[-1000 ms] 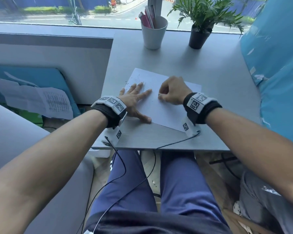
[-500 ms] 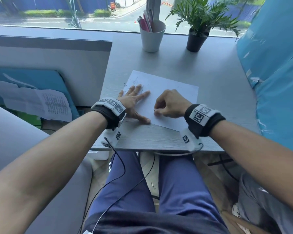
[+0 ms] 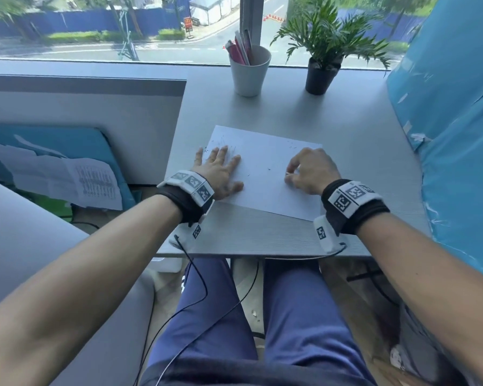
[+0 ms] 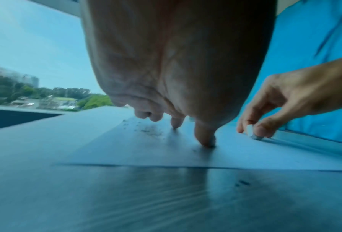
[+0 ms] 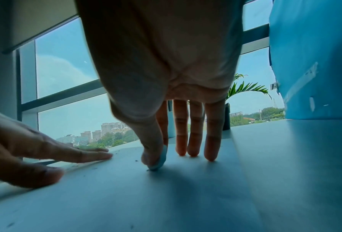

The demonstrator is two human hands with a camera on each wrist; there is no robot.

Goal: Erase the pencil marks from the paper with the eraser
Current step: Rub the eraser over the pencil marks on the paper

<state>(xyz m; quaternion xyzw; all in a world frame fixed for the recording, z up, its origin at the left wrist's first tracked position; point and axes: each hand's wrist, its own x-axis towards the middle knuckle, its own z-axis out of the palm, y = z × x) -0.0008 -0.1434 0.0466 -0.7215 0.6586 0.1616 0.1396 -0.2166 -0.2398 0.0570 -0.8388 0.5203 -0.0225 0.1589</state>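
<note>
A white sheet of paper lies on the grey desk, with faint pencil marks near its far left corner and dark eraser crumbs scattered there. My left hand lies flat with fingers spread on the paper's left side, pressing it down. My right hand pinches a small white eraser between thumb and forefinger. The eraser's tip touches the paper on the right half; it shows too in the left wrist view as the eraser. The other right fingers hang straight.
A white cup with pens and a potted plant stand at the desk's far edge by the window. A blue wrapped panel borders the desk on the right. A low partition runs along the left, with papers beyond it.
My right hand with the eraser has moved from the paper's middle, close to the left hand, over to the right half. The left hand has stayed flat on the paper.
</note>
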